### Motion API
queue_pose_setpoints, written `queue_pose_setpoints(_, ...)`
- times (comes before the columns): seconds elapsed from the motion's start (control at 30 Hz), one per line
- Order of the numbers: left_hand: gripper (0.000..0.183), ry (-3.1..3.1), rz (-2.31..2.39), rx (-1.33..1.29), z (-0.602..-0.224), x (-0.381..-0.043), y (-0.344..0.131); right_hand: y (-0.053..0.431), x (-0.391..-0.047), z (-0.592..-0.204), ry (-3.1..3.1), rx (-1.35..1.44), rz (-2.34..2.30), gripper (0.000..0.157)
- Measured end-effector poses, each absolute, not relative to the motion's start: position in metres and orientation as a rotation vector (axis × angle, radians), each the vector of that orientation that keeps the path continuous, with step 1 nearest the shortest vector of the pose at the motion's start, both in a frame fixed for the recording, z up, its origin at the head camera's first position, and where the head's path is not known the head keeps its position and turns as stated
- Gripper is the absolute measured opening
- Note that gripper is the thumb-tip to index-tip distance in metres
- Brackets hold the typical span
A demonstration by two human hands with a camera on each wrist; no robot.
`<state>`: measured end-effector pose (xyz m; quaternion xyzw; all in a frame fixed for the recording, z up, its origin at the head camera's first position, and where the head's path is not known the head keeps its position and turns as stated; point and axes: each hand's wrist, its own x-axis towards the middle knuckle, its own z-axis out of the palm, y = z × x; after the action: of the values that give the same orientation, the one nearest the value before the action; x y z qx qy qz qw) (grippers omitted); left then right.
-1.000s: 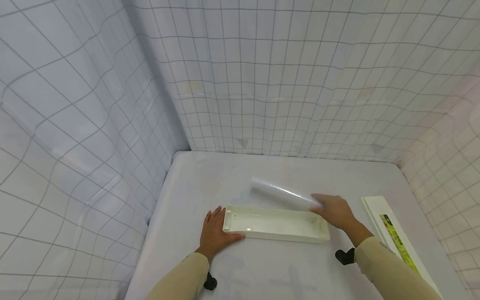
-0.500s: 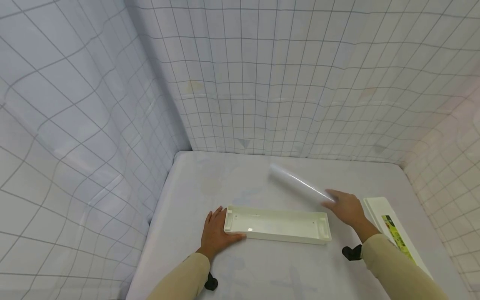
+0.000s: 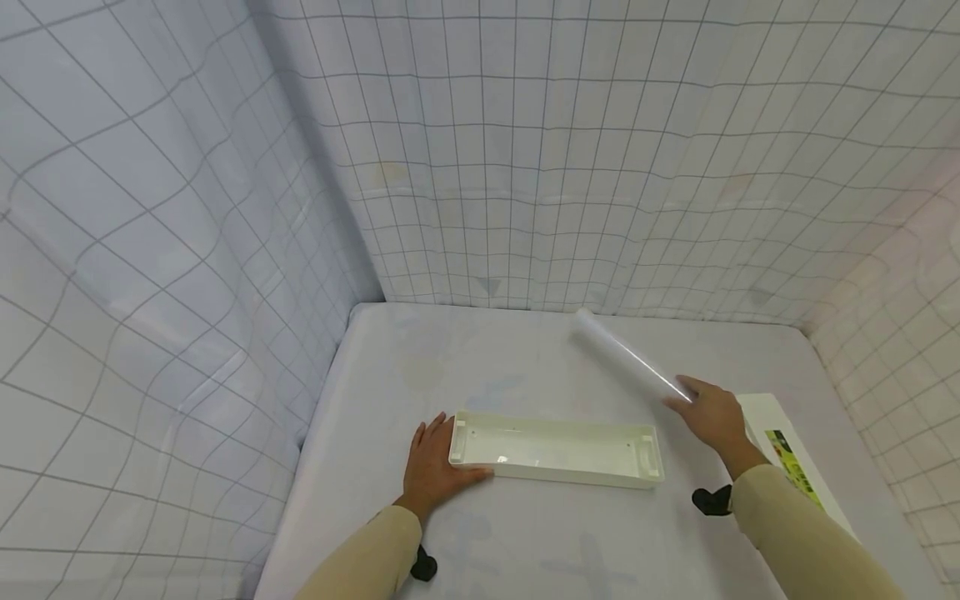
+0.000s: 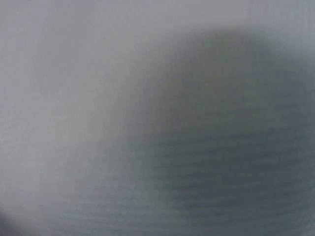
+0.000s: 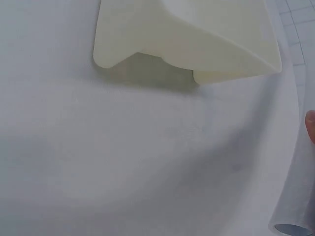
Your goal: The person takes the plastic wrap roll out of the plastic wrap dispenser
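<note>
In the head view, a long cream plastic box [image 3: 551,448] lies open side up on the white table. My left hand [image 3: 435,468] rests at its left end, thumb stretched along the front wall and fingers straight beside the end. Beyond the box's right end, my right hand [image 3: 708,417] grips the near end of a clear plastic wrap roll [image 3: 626,354], which slants away to the far left. The right wrist view shows the roll's hollow end [image 5: 294,229] at the lower right and the box's notched end [image 5: 147,59] above. Only grey blur fills the left wrist view.
A long white lid [image 3: 759,410] with a yellow-green label [image 3: 795,467] lies at the right, partly hidden by my right arm. The white cloth-covered table [image 3: 420,358] ends at checked fabric walls [image 3: 525,167] behind and on both sides.
My right hand has moved right, carrying the plastic wrap roll from behind the box toward the lid; the roll now slants more steeply. My left hand and the box have stayed in place.
</note>
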<state>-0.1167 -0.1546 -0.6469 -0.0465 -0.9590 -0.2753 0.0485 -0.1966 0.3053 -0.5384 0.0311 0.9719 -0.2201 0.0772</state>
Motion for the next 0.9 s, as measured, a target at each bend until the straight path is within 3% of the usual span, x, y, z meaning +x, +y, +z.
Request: queue_pose_setpoints(0.9,0.109,-2.968,-0.822,-0.115,-0.642,-0.118,-0.153,0.322,-0.185,-0.566,2.802,0.471,-0.753,0.07)
